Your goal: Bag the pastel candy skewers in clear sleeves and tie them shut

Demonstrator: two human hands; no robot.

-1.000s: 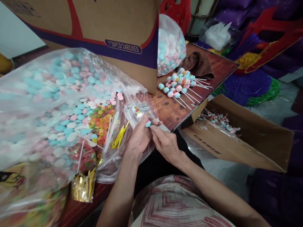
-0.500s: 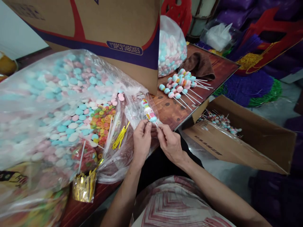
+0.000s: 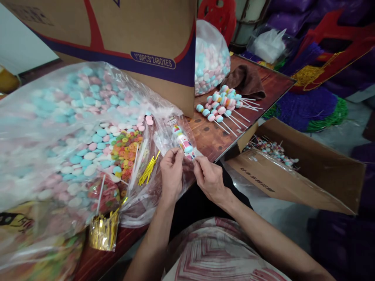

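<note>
A wrapped marshmallow skewer [image 3: 182, 139] in a clear printed wrapper lies between my hands, tilted up and left. My left hand [image 3: 172, 168] pinches the wrapper's lower left edge. Closed at the lower end of the wrapper is my right hand [image 3: 208, 175], with its fingertips around the gathered end. Just left of my hands, gold twist ties [image 3: 149, 170] rest on the plastic of the big bag of marshmallows [image 3: 88, 97]. Ring candies [image 3: 127, 150] lie in the same pile. Unwrapped marshmallow skewers [image 3: 224, 102] are heaped on the table beyond.
A large carton [image 3: 123, 35] stands behind the bag. Right of it are a second marshmallow bag [image 3: 211, 58] and a brown cloth [image 3: 246, 81]. An open box [image 3: 304, 183] with skewers sits at the right. A packet of gold ties [image 3: 104, 232] is front left.
My left hand has moved slightly left and down, away from my right hand. More of the wrapper's lower end now shows between them.
</note>
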